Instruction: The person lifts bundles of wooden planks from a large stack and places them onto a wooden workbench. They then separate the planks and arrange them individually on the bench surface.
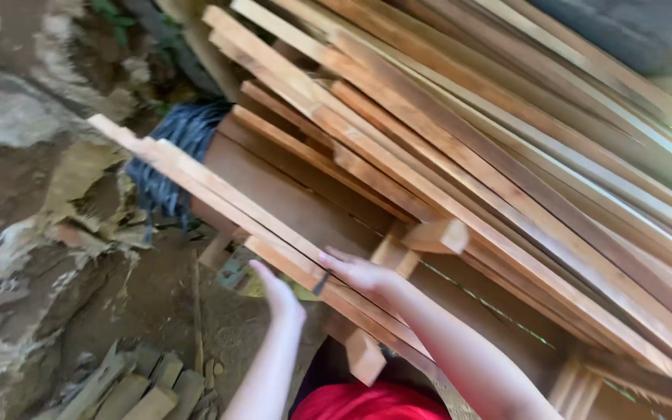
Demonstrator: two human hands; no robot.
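A long thin wooden slat (pixel 196 180) lies slanted from the upper left down to the lower right, on top of another slat. My left hand (pixel 280 292) reaches up under its lower edge and touches it. My right hand (pixel 361 272) rests with fingers spread flat on the same slats, just to the right. Behind them a large stack of long wooden boards (pixel 460 148) leans diagonally across the view. A short wooden block (pixel 435 236) sticks out just above my right hand.
A dark grey bundle (pixel 174 148) sits behind the slats at the left. Bare earth and rock (pixel 33 225) fill the left side. Several short wood offcuts (pixel 130 387) lie on the ground at the bottom left. A red garment (pixel 367 402) shows at the bottom.
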